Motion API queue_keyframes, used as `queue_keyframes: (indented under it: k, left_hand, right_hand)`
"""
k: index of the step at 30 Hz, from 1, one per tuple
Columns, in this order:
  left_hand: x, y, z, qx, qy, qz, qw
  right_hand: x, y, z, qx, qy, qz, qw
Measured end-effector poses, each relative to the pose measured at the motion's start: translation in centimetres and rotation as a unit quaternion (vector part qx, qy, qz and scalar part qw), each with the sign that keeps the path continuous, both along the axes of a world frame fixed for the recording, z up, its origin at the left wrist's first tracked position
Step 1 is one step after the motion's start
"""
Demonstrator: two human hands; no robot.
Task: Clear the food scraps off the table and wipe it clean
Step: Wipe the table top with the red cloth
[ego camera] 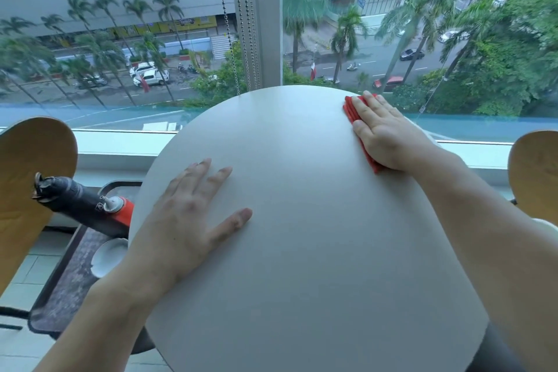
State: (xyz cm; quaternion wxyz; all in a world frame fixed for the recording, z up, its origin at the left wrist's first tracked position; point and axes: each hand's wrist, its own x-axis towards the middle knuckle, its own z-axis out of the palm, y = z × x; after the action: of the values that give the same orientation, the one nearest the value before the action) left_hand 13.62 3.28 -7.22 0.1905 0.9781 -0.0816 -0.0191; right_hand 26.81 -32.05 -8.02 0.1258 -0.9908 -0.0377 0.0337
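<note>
**Wiping a round table beside a high window**

A round grey table [302, 251] fills the middle of the view, seen from above. Its surface looks bare, with no scraps visible on it. The right hand [389, 133] lies flat, fingers together and stretched out, pressing a folded red cloth [350, 109] onto the far right edge of the tabletop. The left hand [193, 217] rests palm down on the near left part of the table, fingers spread apart, holding nothing. To the left, lower than the table, a dark tray [69, 281] holds a white dish [107, 257] and a black and red bottle [87, 205] lying on its side. Wooden chair backs [30, 178] show at both edges. Beyond the window are palm trees and a street with cars.
</note>
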Motion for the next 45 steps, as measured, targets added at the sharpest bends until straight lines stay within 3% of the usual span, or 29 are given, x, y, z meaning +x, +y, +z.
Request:
queue_keyframes:
  k: [12, 19, 26, 37, 45]
  left_hand:
    - [-0.1, 1.0, 0.3, -0.008, -0.003, -0.003, 1.000]
    - [-0.5, 2.5, 0.2, -0.001, -0.005, -0.009, 1.000]
    - [-1.1, 3.6, 0.2, 0.003, -0.002, -0.015, 1.000]
    - [-0.9, 3.7, 0.0, 0.007, -0.002, -0.015, 1.000]
    - [-0.9, 4.0, -0.3, -0.012, -0.013, -0.024, 1.000]
  right_hand:
    - [-8.2, 6.3, 0.1, 0.021, -0.015, 0.126, 0.992]
    - [-8.1, 3.8, 0.3, 0.026, -0.004, 0.079, 0.997]
    - [-5.7, 7.1, 0.1, 0.007, -0.007, 0.022, 1.000]
    - [-13.7, 15.5, 0.4, 0.018, -0.003, 0.141, 0.990]
    - [-16.9, 12.5, 0.7, 0.003, 0.013, 0.135, 0.991]
